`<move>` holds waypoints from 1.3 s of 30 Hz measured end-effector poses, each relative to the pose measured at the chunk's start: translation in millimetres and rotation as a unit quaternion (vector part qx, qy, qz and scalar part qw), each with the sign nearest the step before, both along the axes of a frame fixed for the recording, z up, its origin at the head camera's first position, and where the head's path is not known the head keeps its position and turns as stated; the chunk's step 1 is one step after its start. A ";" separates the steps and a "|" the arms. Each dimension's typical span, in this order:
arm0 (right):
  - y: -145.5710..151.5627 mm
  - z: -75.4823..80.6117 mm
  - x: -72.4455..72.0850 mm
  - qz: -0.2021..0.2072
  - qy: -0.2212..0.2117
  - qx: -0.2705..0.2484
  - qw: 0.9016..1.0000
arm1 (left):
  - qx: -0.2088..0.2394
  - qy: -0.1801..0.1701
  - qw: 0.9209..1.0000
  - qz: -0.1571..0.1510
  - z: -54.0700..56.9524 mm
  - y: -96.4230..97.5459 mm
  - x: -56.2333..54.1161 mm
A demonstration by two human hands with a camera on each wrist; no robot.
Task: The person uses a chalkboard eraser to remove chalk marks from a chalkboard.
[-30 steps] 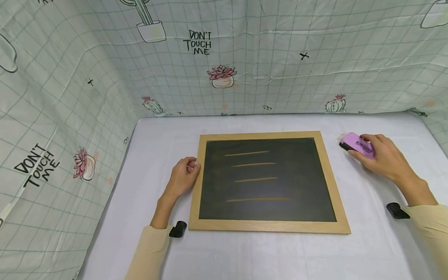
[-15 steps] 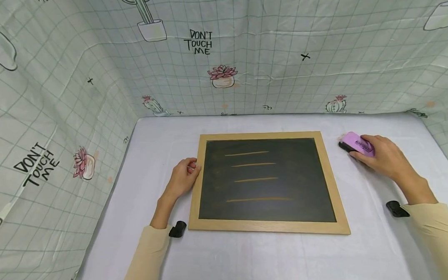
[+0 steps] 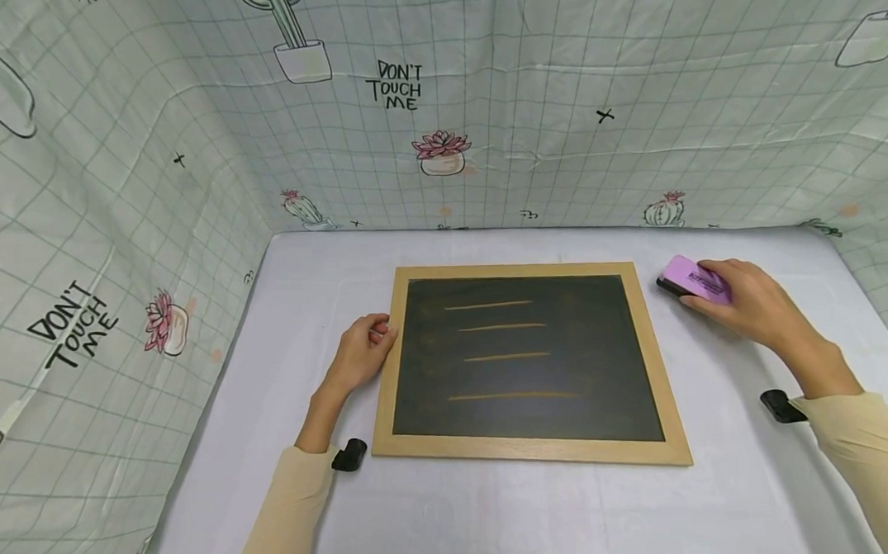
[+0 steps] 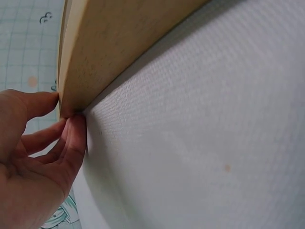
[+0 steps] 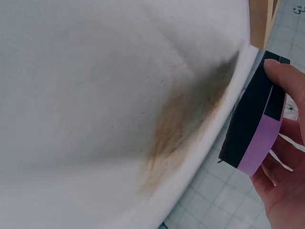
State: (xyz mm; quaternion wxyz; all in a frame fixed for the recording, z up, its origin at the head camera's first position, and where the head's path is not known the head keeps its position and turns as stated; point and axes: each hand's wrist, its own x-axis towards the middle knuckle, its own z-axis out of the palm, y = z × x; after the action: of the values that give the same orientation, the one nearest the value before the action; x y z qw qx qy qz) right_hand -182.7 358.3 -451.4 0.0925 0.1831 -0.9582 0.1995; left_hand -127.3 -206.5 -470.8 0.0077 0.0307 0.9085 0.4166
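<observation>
A chalkboard [image 3: 521, 340] with a light wooden frame lies on the white cloth, several orange-brown chalk lines across its dark face. At its left edge my left hand [image 3: 359, 347] holds the frame; in the left wrist view the thumb [image 4: 43, 104] meets the frame's side and the fingertips reach its lower edge. My right hand [image 3: 753, 296] grips a purple eraser [image 3: 700, 281] with a black felt underside, to the right of the board. Seen from the right wrist, the eraser [image 5: 259, 148] is held between thumb and fingers, raised off the cloth and tilted.
A brownish chalk smear [image 5: 174, 129] marks the white tablecloth [image 3: 536, 513] near the eraser. Grid-patterned fabric [image 3: 525, 100] with printed cacti hangs behind the table and along its sides. Black wrist devices [image 3: 350, 455] sit at both cuffs.
My right hand has lifted the eraser and shifted it slightly left, toward the board. The left hand and the chalkboard stay in place.
</observation>
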 end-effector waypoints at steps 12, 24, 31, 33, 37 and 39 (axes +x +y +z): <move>-17.5 8.9 -5.2 0.042 0.005 -0.007 0.999 | 0.007 -0.008 1.000 0.003 -3.1 0.6 1.5; -40.4 15.2 -10.6 0.074 0.005 0.003 0.997 | 0.010 0.013 1.000 0.001 -4.5 1.2 2.5; -54.1 19.1 -13.6 0.088 -0.004 0.011 0.996 | 0.019 0.019 1.000 -0.002 -4.2 1.9 3.5; -57.5 19.3 -15.0 0.090 -0.007 0.013 0.996 | 0.020 0.019 1.000 -0.001 -4.3 2.0 3.5; -65.2 19.7 -18.2 0.098 -0.006 0.014 0.995 | 0.022 0.011 1.000 0.005 -5.6 1.4 2.9; -69.0 19.8 -20.2 0.106 -0.003 0.014 0.994 | 0.025 0.004 1.000 0.007 -6.0 1.0 2.7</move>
State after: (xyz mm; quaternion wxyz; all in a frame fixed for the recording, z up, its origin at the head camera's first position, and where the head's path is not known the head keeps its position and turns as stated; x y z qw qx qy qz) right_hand -202.9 289.3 -431.5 0.0659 0.2844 -0.9362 0.1955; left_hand -124.6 -205.5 -476.8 -0.0001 0.0262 0.8980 0.4392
